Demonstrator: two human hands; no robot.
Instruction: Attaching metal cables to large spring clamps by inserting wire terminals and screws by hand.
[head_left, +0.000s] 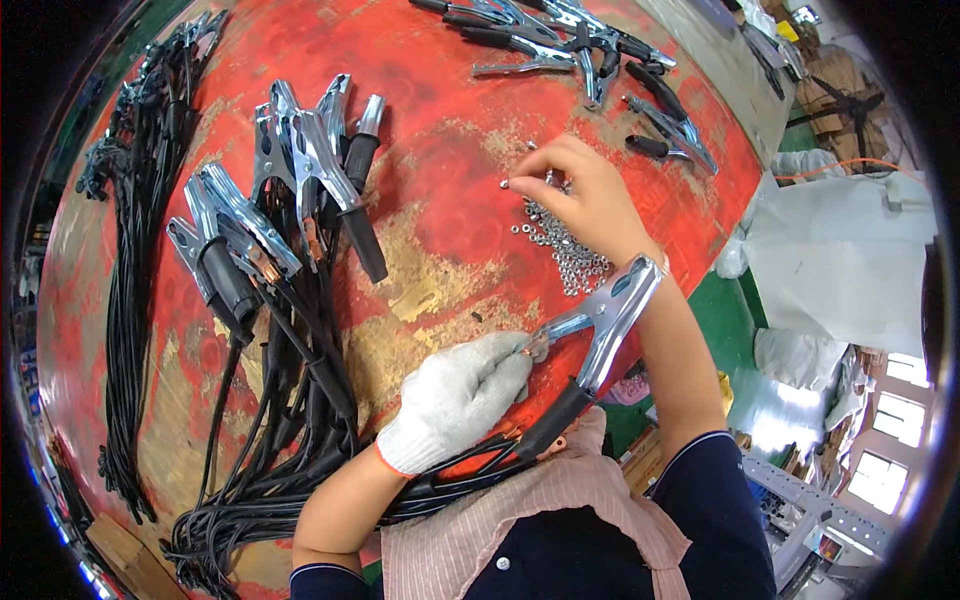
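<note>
My left hand point(450, 395), in a white knit glove, is closed round the end of one jaw of a silver spring clamp point(618, 315). A bit of copper shows at its fingertips. One handle of the clamp wears a black sleeve point(555, 418) and points down toward my apron; the other handle is bare metal. Bare, my right hand point(590, 200) pinches a small metal nut point(505, 184) between thumb and forefinger, just above the red table point(440, 220). Beneath and beside that hand lies a heap of loose nuts point(575, 262). Black cables point(290, 515) pass below my left forearm.
Left of centre, several clamps point(310, 150) lie joined to black cables. A long bundle of black cables point(130, 300) runs along the table's left side. Loose clamps point(590, 50) are piled at the far edge. White sheeting point(840, 235) hangs beyond the right edge.
</note>
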